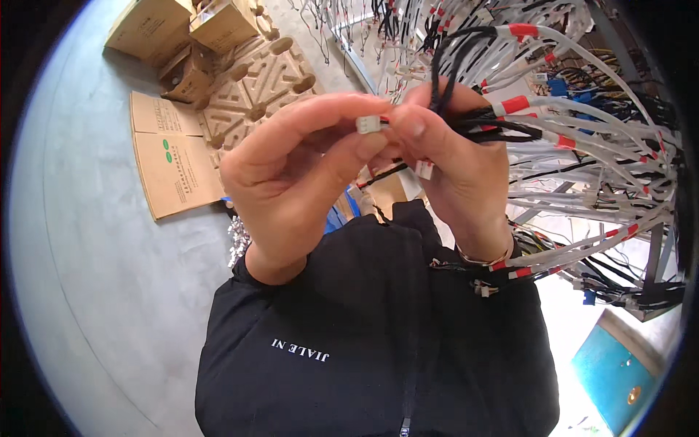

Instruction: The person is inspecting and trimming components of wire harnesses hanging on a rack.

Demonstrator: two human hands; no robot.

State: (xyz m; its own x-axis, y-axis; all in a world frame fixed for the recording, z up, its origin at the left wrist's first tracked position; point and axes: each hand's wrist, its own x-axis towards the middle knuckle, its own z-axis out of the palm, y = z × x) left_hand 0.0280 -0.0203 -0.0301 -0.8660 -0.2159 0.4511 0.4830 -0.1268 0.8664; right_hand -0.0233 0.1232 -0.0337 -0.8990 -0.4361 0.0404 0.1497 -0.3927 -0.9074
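Note:
Between the thumb and forefinger of my left hand (295,164) is a small white plug connector (369,124), its short red and black wires running toward the right. My right hand (455,149) is closed, its thumb and forefinger pinching wires just behind that connector. A bundle of black-sleeved cables (502,130) with red bands passes through the right hand and joins white-sleeved cables. A second white connector (424,170) pokes out below the right thumb. What the curled fingers of the right hand hold deeper in the palm is hidden.
Many white-sleeved cables (604,146) hang on a metal rack at the right. To the far left lie a moulded brown pallet (255,102), cardboard boxes (149,29) and a flattened carton (175,167). A blue-green panel (611,371) shows at the lower right.

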